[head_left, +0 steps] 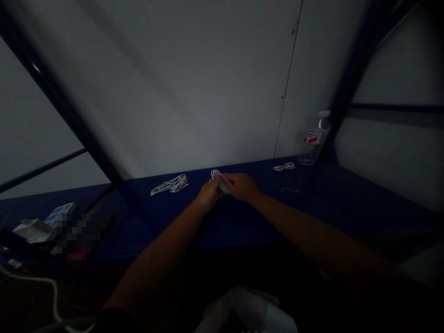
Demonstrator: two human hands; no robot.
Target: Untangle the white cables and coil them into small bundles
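Observation:
A coiled white cable [224, 186] is held between my two hands above the blue shelf [232, 226]. My left hand [209, 193] is closed on the coil from the left side. My right hand [243, 186] grips it from the right, with fingers curled. On the shelf to the left of my hands lies a looser white cable bundle [175, 184]. A smaller white cable bundle [284, 167] rests at the right, near the wall.
A clear plastic bottle [314, 141] with a red and white label stands at the back right. A thin short strand [289, 189] lies nearby. White plugs [34, 230] and a blue-and-white item [60, 213] sit at the left. Blue frame posts rise on both sides.

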